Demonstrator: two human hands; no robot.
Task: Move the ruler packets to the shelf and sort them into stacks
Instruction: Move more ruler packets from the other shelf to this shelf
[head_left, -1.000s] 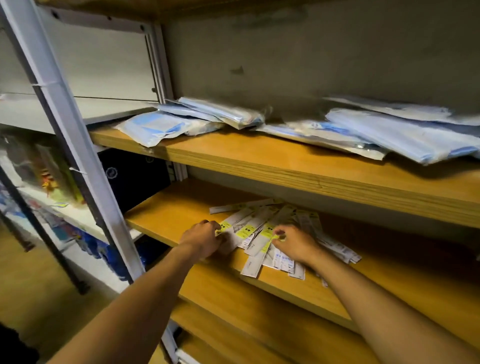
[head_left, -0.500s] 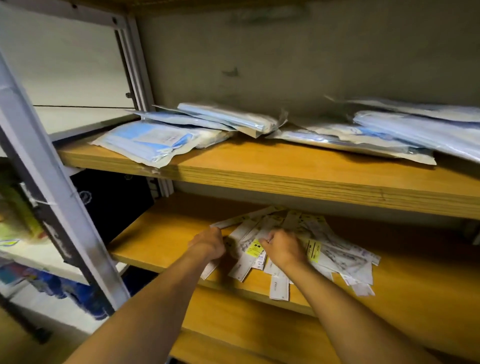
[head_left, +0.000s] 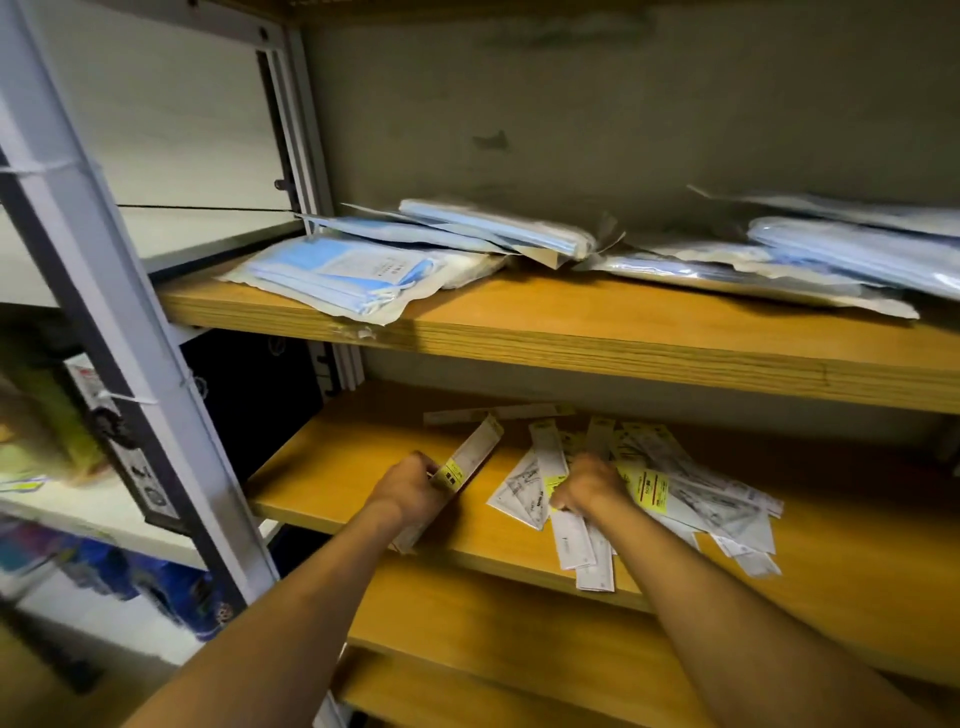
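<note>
- The fingers of the left hand (head_left: 413, 486), at lower centre of the frame, were curled around one ruler packet (head_left: 464, 467), gripping it near its yellow label.
- That held packet's long axis ran diagonally, its far end pointing toward the upper right of the frame and its near end toward the lower left, past the shelf's front edge.
- The right hand (head_left: 587, 486), just right of centre, had its fingers curled down on the loose pile of ruler packets (head_left: 675, 499); whether it pinched one could not be told.
- The pile lay fanned out on the middle wooden shelf (head_left: 337, 467), its packets pointing mostly away toward the back, some overhanging the front edge.
- One packet (head_left: 498, 414) lay crosswise behind the pile.
- On the upper shelf (head_left: 623, 353), blue plastic-wrapped packs (head_left: 343, 275) lay flat.
- A grey metal upright (head_left: 93, 249) crossed the left of the frame.
</note>
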